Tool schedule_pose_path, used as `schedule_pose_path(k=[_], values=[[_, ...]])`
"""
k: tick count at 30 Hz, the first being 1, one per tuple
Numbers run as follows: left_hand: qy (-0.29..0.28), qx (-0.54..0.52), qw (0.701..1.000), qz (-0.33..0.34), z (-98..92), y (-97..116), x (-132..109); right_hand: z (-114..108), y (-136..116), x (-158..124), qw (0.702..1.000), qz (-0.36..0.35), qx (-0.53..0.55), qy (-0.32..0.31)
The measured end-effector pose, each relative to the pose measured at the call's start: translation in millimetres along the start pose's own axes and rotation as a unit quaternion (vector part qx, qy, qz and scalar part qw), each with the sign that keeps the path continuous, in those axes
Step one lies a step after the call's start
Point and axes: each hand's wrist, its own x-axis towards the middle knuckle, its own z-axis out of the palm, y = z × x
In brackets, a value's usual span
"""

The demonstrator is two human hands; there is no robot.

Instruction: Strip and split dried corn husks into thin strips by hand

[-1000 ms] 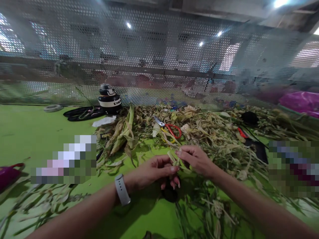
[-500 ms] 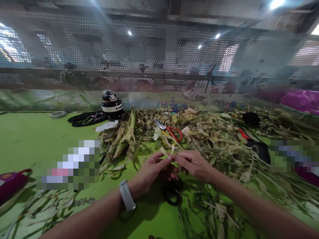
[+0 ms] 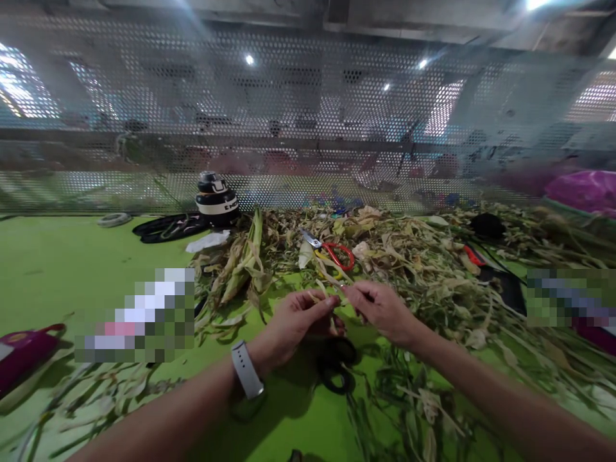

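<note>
My left hand (image 3: 301, 317) is closed in a pinch on a narrow pale leaf strip (image 3: 321, 287), its ends poking out above the fingers. Just to its right, my right hand (image 3: 385, 311) grips another dried, tan leaf strip (image 3: 331, 277) that slants up and left from the fingertips. A small gap lies between the hands. Below them on the green table are black-handled scissors (image 3: 337, 380), partly shaded and with their blades hard to make out. Beyond the hands, red-handled scissors (image 3: 337, 255) rest on the leaf pile.
Dried leaves and stalks (image 3: 418, 256) spread over the green table (image 3: 158, 256). A leafy bundle (image 3: 248, 256) lies left of centre. Behind it stand a black bottle (image 3: 217, 202) and white tissue (image 3: 208, 241). A perforated metal screen (image 3: 308, 109) closes off the back. A purple bag (image 3: 582, 191) sits far right.
My hands have moved slightly apart, the right one shifting to the right. A tan strip now shows rising from my right fingertips. The left hand keeps its pinch.
</note>
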Motion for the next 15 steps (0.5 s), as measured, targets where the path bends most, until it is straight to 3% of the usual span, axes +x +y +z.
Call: schedule_pose_path(k=[7, 11, 15], values=[[0.026, 0.001, 0.999, -0.031, 0.2, 1.0, -1.5, 0.7, 0.9, 2.7, 0.994, 0.066, 0.087, 0.016], [0.058, 0.144, 0.986, 0.066, -3.5, 8.0, -2.4, 2.1, 3.6, 5.5, 0.978, 0.114, 0.169, 0.037], [-0.001, 0.204, 0.974, 0.095, -6.2, 13.4, -4.1, 4.1, 1.7, 6.4, 0.955, 0.151, 0.248, 0.055]])
